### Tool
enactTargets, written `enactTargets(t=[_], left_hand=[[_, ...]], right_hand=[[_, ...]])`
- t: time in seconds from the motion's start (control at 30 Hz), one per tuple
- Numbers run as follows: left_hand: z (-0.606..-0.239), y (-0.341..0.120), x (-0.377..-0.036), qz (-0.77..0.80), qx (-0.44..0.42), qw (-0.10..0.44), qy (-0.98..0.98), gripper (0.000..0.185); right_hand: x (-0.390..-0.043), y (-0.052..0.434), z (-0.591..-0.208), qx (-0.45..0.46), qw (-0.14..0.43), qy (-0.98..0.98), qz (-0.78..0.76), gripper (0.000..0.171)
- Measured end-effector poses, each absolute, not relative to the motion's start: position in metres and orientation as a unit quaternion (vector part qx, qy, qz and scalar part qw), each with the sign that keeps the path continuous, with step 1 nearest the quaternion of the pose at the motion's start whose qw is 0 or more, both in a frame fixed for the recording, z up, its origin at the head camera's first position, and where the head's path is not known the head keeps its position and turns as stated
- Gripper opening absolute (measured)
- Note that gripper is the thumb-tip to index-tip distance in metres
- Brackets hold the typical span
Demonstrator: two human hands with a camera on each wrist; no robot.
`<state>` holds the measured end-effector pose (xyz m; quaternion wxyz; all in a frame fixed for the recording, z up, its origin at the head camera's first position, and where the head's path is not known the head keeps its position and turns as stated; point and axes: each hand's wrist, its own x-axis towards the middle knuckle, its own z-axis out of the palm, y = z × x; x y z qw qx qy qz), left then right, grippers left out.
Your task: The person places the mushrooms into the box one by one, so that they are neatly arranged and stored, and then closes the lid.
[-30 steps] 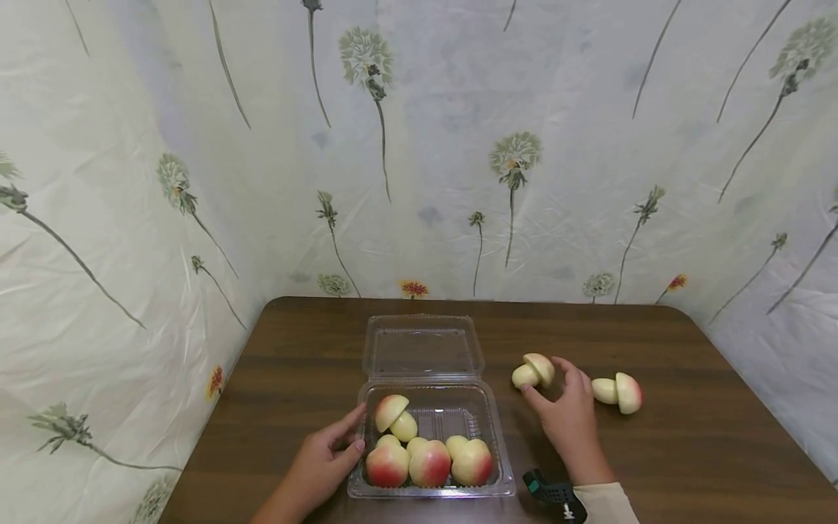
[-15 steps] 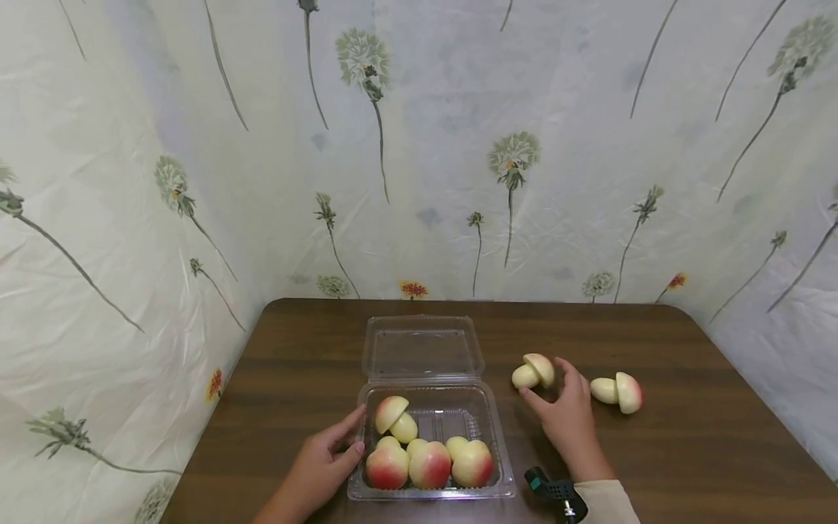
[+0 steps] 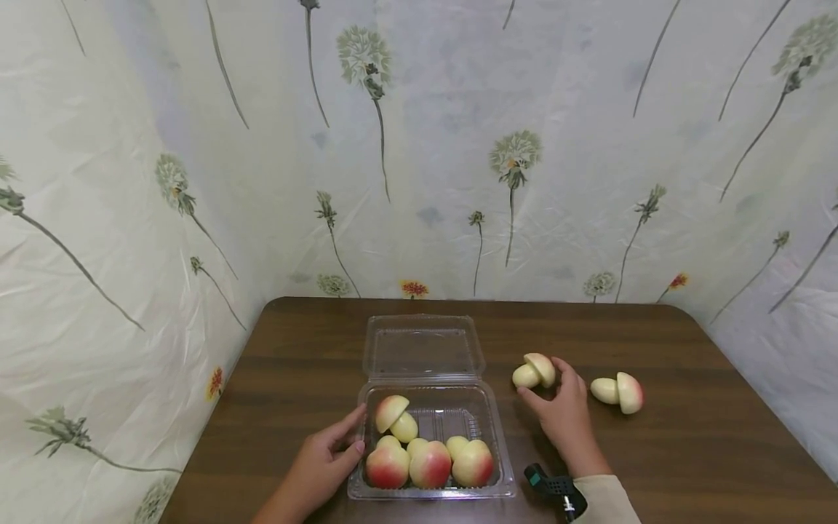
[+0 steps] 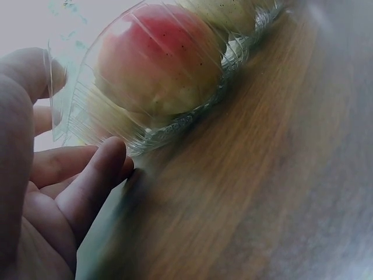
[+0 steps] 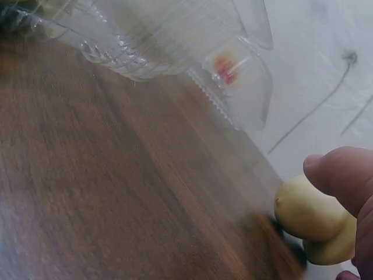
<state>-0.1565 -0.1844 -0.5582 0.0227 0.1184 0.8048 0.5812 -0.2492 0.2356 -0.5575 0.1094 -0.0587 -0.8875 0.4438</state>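
Currently the right hand [image 3: 564, 409] loosely pinches a toy mushroom [image 3: 535, 371] (left hand [image 3: 325, 458], fingers straight, steadies the clamshell [image 3: 503, 466]); it could roll away.

No legible text, label, brand or number is seen; a red mark on the clear container [image 5: 233, 70] stays unreadable.

Brown table [image 3: 687, 451], dandelion-print backdrop [image 3: 458, 145], seemingly fabric.

Four mushrooms [image 3: 428, 455] in the box [image 3: 497, 466], two more [image 3: 533, 371] right of it
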Motion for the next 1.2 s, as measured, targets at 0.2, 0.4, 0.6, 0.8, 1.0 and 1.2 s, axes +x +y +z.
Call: enactTargets(t=[0.2,0.4,0.6,0.8,1.0,1.2], left_hand=[[-0.559,-0.185,-0.157,0.579,0.122,0.024,0.806,0.056],[-0.559,-0.185,-0.157,0.578,0.127,0.018,0.806,0.055],[-0.558,-0.184,-0.156,0.581,0.133,0.012,0.803,0.055],[-0.560,-0.186,-0.156,0.579,0.140,0.004,0.803,0.054],[-0.560,-0.185,-0.157,0.577,0.125,0.014,0.807,0.055],[-0.560,-0.185,-0.157,0.576,0.123,0.020,0.808,0.055]], right_hand=[[-0.254,0.235,-0.555,-0.058,0.104,-0.894,0.432,0.092],[-0.258,0.235,-0.554,-0.058,0.095,-0.896,0.429,0.093],[-0.261,0.235,-0.558,-0.054,0.102,-0.898,0.425,0.092],[-0.262,0.233,-0.560,-0.057,0.103,-0.898,0.425,0.092],[-0.263,0.232,-0.559,-0.065,0.102,-0.896,0.427,0.091],[-0.264,0.229,-0.558,-0.073,0.111,-0.895,0.425,0.088]])
